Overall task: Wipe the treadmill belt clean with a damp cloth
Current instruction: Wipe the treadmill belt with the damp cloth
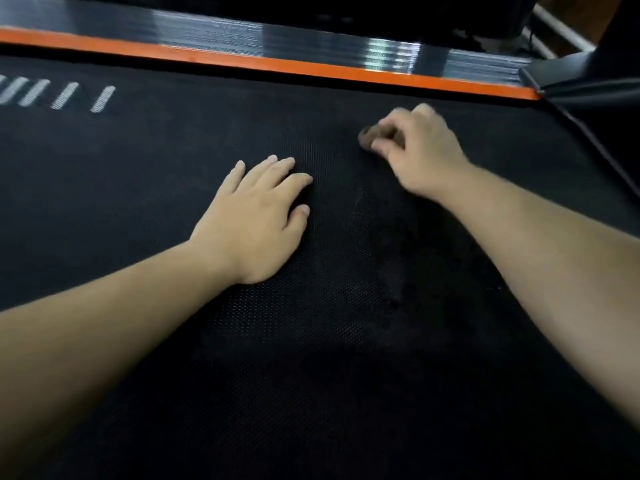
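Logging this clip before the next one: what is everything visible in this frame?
treadmill belt: one, black, textured, fills most of the view.
stripes: several, white, slanted, on the belt at upper left.
edge strip: one, orange, along the belt's far side.
side rail: one, glossy black, just beyond the edge strip.
upright base: one, black, upper right corner.
cloth: one, brownish, small blurred wad on the belt.
left hand: one, flat on the belt, fingers straight.
right hand: one, blurred, fingers curled round the cloth.

place: exercise space | evidence: treadmill belt (138,174); orange-edged side rail (207,38)
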Demonstrator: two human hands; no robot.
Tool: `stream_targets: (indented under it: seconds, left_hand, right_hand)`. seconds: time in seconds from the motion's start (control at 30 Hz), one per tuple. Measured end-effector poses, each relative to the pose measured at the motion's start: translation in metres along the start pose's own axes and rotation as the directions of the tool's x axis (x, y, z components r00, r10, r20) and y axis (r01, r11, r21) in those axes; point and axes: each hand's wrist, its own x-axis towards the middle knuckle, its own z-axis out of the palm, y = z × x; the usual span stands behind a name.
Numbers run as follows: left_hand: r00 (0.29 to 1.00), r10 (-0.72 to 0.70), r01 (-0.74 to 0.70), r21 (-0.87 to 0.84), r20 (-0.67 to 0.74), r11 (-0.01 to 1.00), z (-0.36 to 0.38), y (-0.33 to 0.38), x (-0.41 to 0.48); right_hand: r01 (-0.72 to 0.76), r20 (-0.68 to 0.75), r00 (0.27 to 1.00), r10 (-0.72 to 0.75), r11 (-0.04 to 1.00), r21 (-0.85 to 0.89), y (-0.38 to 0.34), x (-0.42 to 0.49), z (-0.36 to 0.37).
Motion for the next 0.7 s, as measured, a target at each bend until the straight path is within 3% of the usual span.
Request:
stream_targets:
  seconds: [0.07,0.17,0.2,0.27,0.4,0.47,0.53,0.6,0.7]
  left_hand:
    - [1.0,0.003,-0.003,0.013,-0.003,1.0,0.0,-0.001,0.0]
    - [1.0,0.001,-0.001,0.044,-0.002,0.999,-0.002,0.001,-0.001]
    - [1.0,-0.003,0.003,0.046,0.004,0.999,-0.002,0.002,-0.001]
    - [1.0,0.002,-0.003,0.045,0.011,0.999,-0.002,0.002,-0.002]
    - [1.0,0.007,-0.007,0.05,-0.004,0.999,-0.002,0.002,-0.002]
    - [1.0,0.001,-0.001,0.053,-0.005,0.999,-0.003,0.002,-0.003]
    - [1.0,0.0,0.0,0.055,-0.005,0.998,-0.004,0.002,-0.003]
    - [1.0,0.005,-0.005,0.061,-0.002,0.998,-0.004,0.001,-0.002]
    - [1.0,0.015,-0.015,0.052,0.007,0.999,-0.004,-0.001,-0.003]
  right_hand:
    - [-0.083,0.047,0.995,0.086,0.995,-0.054,-0.012,0.018,0.008]
    - [0.196,0.097,0.976,-0.193,0.98,-0.022,-0.044,-0.002,0.02]
    - [0.227,0.125,0.966,-0.227,0.974,0.011,-0.046,-0.003,0.019]
    - [0.143,0.112,0.984,-0.141,0.99,-0.014,-0.035,0.018,0.015]
    - [-0.26,-0.058,0.965,0.255,0.961,-0.093,-0.018,0.075,0.017]
    - [-0.22,-0.062,0.975,0.215,0.972,-0.085,-0.034,0.079,0.03]
    - [-0.058,-0.018,0.998,0.058,0.998,-0.009,-0.05,0.075,0.039]
    - [0.006,0.004,1.0,-0.007,0.999,0.037,-0.049,0.077,0.038]
    - [-0.204,-0.082,0.977,0.197,0.976,-0.079,-0.019,0.091,0.022]
